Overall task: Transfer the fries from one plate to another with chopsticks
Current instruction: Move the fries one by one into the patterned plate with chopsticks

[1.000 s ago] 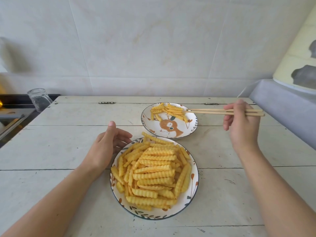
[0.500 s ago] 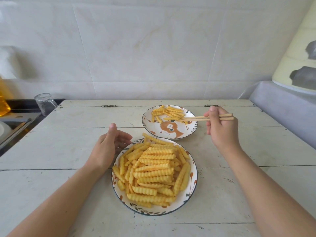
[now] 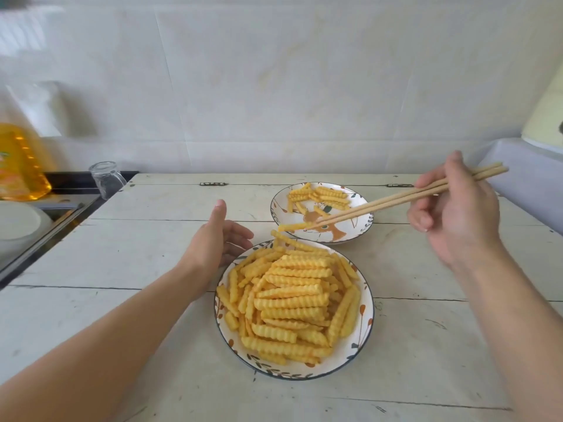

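Fingers of the right hand [image 3: 457, 214] were curled round the chopsticks [image 3: 396, 199], tips pinching one fry [image 3: 294, 227] over the gap btwn plates; left hand [image 3: 217, 239] lay loose & spread, holding nothing, just beside the near plate [image 3: 364, 324] w/ fingertips at its rim. Near plate sat on the counter [image 3: 122, 269], heaped w/ fries [image 3: 292, 300], so most work was left. Far plate [image 3: 280, 205] held approx a dozen fries [image 3: 323, 194]. Judged: early stage, one more fry in transit.

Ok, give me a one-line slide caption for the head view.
Right hand lifts one fry with chopsticks between full plate and far plate; left hand rests open.
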### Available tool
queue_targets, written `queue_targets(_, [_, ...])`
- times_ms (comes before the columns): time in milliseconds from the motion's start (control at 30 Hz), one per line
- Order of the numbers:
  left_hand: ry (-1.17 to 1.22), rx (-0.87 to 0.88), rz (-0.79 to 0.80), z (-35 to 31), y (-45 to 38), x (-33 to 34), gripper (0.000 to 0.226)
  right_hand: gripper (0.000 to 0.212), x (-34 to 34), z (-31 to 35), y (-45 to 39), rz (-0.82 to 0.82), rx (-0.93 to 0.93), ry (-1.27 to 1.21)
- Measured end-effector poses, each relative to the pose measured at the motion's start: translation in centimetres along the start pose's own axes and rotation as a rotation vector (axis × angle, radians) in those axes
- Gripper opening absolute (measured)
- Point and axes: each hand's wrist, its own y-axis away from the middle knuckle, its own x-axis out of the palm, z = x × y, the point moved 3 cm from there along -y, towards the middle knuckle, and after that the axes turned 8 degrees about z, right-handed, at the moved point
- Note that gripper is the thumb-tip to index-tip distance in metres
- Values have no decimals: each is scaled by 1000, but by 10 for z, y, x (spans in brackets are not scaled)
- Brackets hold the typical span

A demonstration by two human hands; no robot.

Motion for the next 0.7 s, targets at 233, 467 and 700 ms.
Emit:
queue_targets(233, [45, 92, -39, 6, 0, -4, 85, 59, 9, -7, 5, 112, 47, 118])
queue_targets(467, [40, 116, -25, 6, 0, -4, 82, 55, 18, -22, 9, 169, 33, 158])
queue_targets(700, [59, 118, -7, 6, 3, -4, 82, 57, 13, -22, 8, 107, 43, 178])
